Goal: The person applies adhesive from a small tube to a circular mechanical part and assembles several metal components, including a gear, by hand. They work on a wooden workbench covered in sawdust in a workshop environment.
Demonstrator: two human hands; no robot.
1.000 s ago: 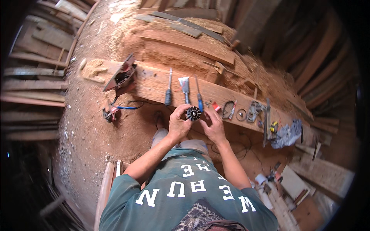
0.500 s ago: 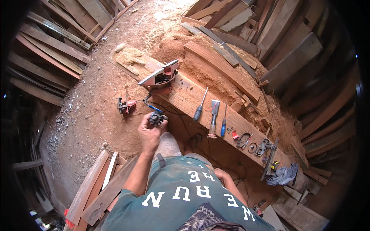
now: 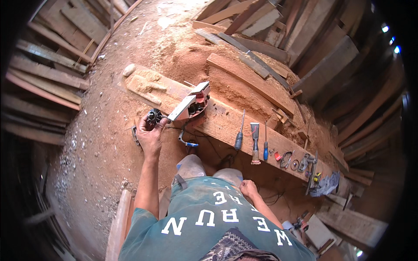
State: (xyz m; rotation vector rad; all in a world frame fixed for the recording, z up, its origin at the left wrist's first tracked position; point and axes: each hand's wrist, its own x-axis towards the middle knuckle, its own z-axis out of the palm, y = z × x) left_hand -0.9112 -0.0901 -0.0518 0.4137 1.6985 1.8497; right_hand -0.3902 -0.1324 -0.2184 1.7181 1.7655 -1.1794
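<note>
My left hand (image 3: 149, 138) is raised beyond my knees, its fingers and thumb pinched round a black finned motor fan (image 3: 154, 116) with a short metal shaft end. Just right of it, a red power tool (image 3: 196, 108) with a flat pale metal base lies tipped on the wooden plank (image 3: 217, 117); its inside shows open. A blue-sleeved cord (image 3: 189, 143) hangs from it. My right hand (image 3: 249, 189) rests curled near my right thigh; whatever its fingers hold, if anything, is hidden. A dark part (image 3: 136, 135) on the ground is mostly covered by my left hand.
Along the plank lie a dark-handled screwdriver (image 3: 239, 137), a wide chisel (image 3: 255, 143), a blue-handled screwdriver (image 3: 265, 150), small parts, a metal housing (image 3: 307, 161), a yellow tape measure (image 3: 317, 177) and a grey rag (image 3: 326, 185). Sawdust and stacked boards (image 3: 48, 87) surround the spot.
My left hand has moved forward and left with the fan, turning its shaft end upward. The power tool has been shifted or turned slightly. My right hand shows more clearly near the thigh.
</note>
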